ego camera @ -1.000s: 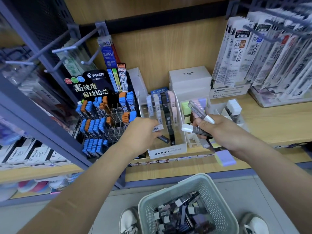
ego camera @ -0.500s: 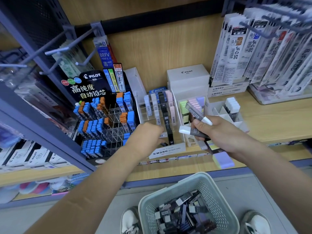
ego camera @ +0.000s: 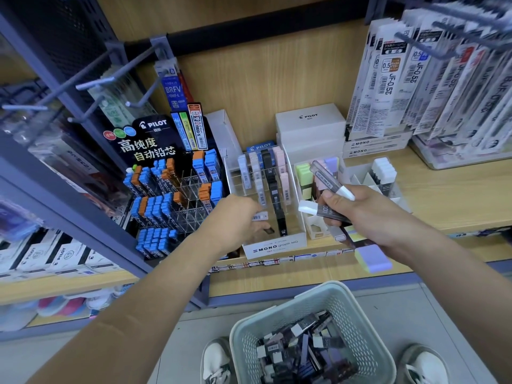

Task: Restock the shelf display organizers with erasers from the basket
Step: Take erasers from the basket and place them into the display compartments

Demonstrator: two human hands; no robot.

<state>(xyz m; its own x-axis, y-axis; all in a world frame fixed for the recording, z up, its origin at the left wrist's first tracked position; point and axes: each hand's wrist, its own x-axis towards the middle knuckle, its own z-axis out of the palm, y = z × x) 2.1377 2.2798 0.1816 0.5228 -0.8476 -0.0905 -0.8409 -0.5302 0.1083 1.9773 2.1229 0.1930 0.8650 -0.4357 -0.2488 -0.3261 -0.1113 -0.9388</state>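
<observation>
My left hand (ego camera: 237,220) reaches into the front of the clear MONO organizer (ego camera: 273,243) and pinches a small white barcoded case (ego camera: 260,216). My right hand (ego camera: 363,214) grips several long erasers (ego camera: 331,182) with white tips and dark sleeves, held in front of the white divided eraser organizer (ego camera: 313,225). A purple and yellow eraser (ego camera: 372,257) sticks out below that hand. The pale green basket (ego camera: 249,325) on the floor below holds several more dark-sleeved erasers (ego camera: 304,353).
A black Pilot lead display (ego camera: 166,189) with blue and orange cases stands left of the organizer. White Pilot boxes (ego camera: 310,126) sit at the back. Refill packs (ego camera: 415,87) hang on hooks at the right. My white shoes (ego camera: 216,361) flank the basket.
My left hand has slid slightly left and lower at the organizer's front, with the white barcoded case now showing at its fingertips. My right hand stays in place with its erasers.
</observation>
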